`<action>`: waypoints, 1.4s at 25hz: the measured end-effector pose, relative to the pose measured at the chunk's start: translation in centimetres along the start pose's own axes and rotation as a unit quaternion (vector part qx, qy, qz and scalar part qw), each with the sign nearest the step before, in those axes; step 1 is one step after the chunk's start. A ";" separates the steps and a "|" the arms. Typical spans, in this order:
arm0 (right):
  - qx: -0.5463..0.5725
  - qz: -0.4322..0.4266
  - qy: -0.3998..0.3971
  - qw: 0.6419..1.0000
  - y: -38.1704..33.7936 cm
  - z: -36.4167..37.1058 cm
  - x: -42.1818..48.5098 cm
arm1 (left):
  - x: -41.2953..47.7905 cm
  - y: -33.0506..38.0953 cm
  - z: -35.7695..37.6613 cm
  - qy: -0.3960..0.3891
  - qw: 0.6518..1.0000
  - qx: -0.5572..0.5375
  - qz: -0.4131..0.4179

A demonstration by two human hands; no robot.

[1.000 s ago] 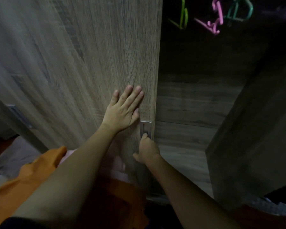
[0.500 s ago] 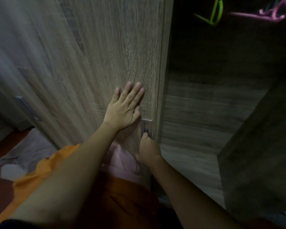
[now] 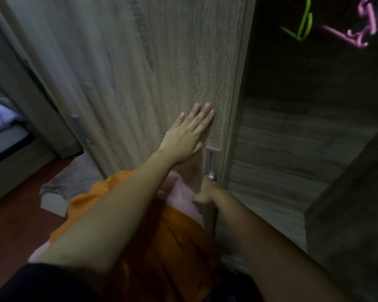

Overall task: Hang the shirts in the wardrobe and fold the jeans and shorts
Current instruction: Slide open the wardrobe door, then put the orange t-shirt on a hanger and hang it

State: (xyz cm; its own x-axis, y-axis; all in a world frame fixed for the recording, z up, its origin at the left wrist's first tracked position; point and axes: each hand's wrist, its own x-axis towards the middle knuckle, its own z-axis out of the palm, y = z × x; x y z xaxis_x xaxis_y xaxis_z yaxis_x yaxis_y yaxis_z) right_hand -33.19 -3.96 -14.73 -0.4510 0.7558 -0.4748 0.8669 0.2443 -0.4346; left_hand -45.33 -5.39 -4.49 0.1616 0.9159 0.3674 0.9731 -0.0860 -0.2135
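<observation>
The wood-grain wardrobe door (image 3: 162, 62) is best slid evenly, left grip (image 3: 183, 138) pressed flat beside the recessed metal handle (image 3: 212, 160) hooked by the right grip (image 3: 207, 192)

Single view, head-worn wide-angle camera. We look forward and down, close up against the wardrobe door (image 3: 162, 62). The door fills the centre of the frame. The open wardrobe interior (image 3: 303, 138) is at right. The floor (image 3: 9, 225) and the edge of the bed (image 3: 7, 136) are at far left.
</observation>
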 end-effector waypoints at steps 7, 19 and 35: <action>0.102 -0.203 0.262 0.938 -2.9 -0.6 -5.2 | -13.3 0.5 -5.8 -0.020 0.920 -0.191 -0.341; -0.006 -0.249 0.181 0.952 -11.4 6.2 -9.3 | -27.8 1.8 -0.3 -0.065 0.848 -0.222 -0.477; 0.335 -0.425 0.371 0.754 -8.2 -12.7 -20.9 | -16.3 2.5 -13.5 -0.045 0.877 -0.371 -0.302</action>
State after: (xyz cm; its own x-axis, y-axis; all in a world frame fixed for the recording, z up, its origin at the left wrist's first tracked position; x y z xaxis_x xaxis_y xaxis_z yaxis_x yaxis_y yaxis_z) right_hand -28.13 -14.03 8.46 -0.3239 0.6920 0.6452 -0.0836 0.6584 -0.7481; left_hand -43.27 -25.81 1.23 -0.4005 0.9070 0.1306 0.7214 0.2242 0.6553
